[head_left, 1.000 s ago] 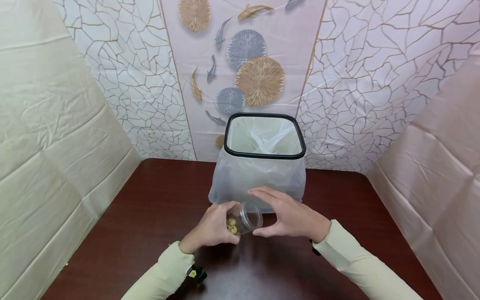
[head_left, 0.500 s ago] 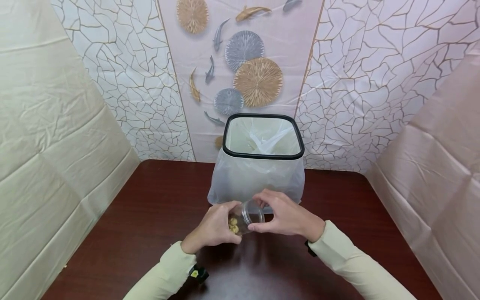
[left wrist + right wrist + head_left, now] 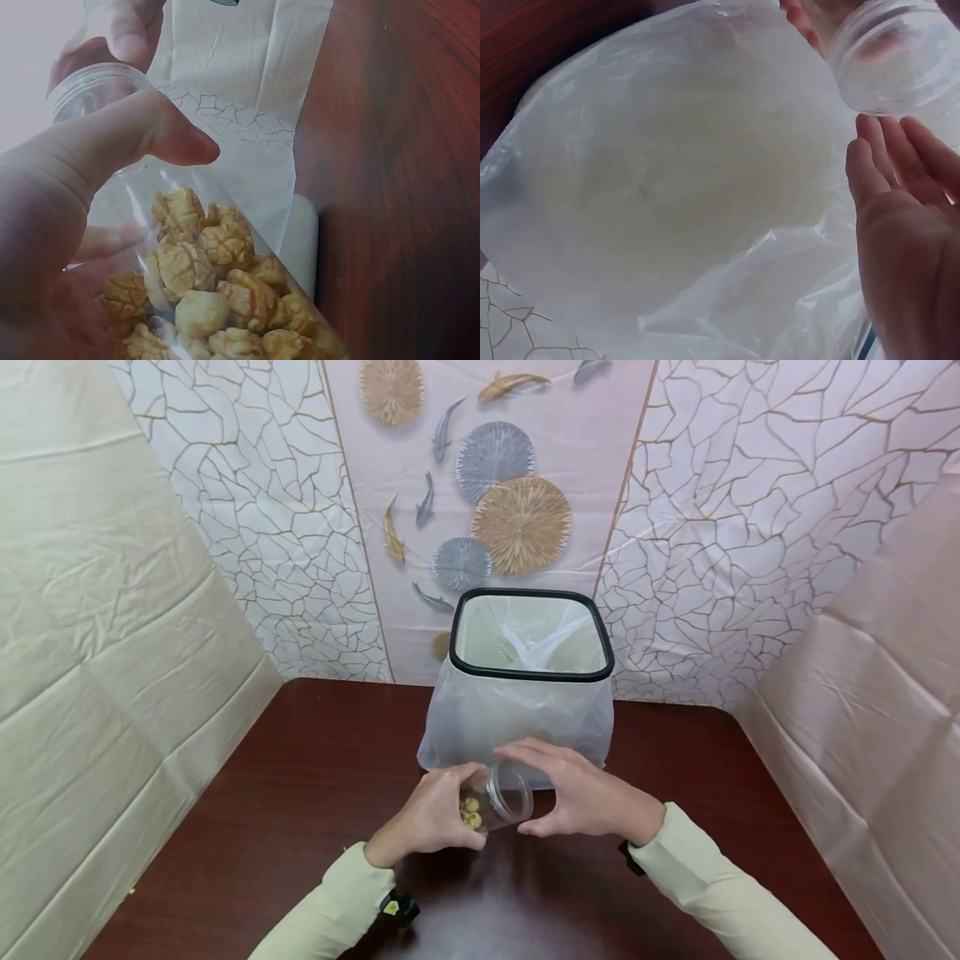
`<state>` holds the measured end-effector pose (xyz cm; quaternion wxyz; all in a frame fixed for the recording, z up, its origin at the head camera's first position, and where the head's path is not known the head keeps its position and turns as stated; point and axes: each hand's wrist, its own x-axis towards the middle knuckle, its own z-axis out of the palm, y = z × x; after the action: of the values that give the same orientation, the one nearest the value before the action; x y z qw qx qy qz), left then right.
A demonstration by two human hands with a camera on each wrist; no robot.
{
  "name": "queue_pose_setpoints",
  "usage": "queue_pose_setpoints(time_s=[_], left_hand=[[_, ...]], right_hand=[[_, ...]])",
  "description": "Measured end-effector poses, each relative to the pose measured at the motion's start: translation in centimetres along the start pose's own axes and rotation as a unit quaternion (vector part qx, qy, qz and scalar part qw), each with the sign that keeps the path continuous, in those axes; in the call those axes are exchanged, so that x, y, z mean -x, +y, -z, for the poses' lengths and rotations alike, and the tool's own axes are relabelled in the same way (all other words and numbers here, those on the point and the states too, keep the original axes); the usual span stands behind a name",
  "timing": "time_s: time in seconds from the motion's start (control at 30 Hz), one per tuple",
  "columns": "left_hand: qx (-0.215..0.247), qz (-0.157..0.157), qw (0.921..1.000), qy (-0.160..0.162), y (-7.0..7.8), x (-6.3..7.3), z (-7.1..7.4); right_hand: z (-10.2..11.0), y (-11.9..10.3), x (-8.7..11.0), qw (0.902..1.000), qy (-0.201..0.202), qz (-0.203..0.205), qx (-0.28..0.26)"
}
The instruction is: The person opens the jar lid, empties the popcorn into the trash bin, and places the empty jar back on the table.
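From your jar (image 3: pixel 497 802), the bagged bin (image 3: pixel 517 714) is blocking 12 o'clock; table (image 3: pixel 330 760) is leaving you room at 10 and 2.

1 black-rimmed, bag-lined bin (image 3: pixel 517 714) stands on the dark red table (image 3: pixel 697 777) before a patterned backdrop (image 3: pixel 697 527), apparently fabric.

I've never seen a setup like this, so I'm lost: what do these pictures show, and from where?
No machine here: a person works bare-handed. The wide picture is from a camera on the person's head, looking forward and down; the two close-ups are from cameras worn on the wrists, left and right. On the dark red-brown table stands a bag-lined bin with a black rim. The left hand holds a clear jar, tilted, with golden-brown lumps inside that look like popcorn. The right hand is open beside the jar's other end, thumb and fingers apart; I can't tell whether it touches.
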<state>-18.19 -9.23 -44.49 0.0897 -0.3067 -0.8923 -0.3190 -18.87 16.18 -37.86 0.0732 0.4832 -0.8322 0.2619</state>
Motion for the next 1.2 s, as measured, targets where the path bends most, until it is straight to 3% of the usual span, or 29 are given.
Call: queue_pose_setpoints(time_s=[0.1, 0.27, 0.4, 0.53, 0.67, 0.83, 1.03, 1.2], left_hand=[[0.001, 0.002, 1.0, -0.001, -0.1, -0.1, -0.1], [0.001, 0.006, 1.0, -0.004, -0.2, -0.2, -0.1], [0.003, 0.009, 0.9999, -0.006, -0.3, -0.2, -0.2], [0.002, 0.011, 0.9999, -0.007, -0.3, -0.2, -0.3], [0.001, 0.005, 1.0, -0.003, -0.4, -0.3, -0.4], [0.001, 0.005, 1.0, -0.003, -0.4, -0.4, -0.3], [0.005, 0.005, 1.0, -0.004, -0.4, -0.5, -0.2], [0.02, 0.009, 0.9998, -0.002, -0.4, -0.4, -0.2]], right_hand=[[0.2, -0.2, 0.1, 0.9997, 0.013, -0.018, -0.003], [0.2, -0.6, 0.0, 0.9959, 0.029, -0.085, 0.006], [-0.3, -0.6, -0.2, 0.9905, 0.006, -0.136, 0.017], [-0.6, -0.2, -0.1, 0.9885, -0.014, -0.151, 0.007], [-0.6, -0.1, 0.0, 0.9903, -0.01, -0.139, -0.006], [-0.3, 0.1, 0.1, 0.9965, 0.009, -0.083, -0.008], [0.4, 0.4, 0.3, 0.9993, -0.002, -0.039, 0.001], [0.5, 0.2, 0.1, 0.9994, 0.014, -0.033, -0.001]])
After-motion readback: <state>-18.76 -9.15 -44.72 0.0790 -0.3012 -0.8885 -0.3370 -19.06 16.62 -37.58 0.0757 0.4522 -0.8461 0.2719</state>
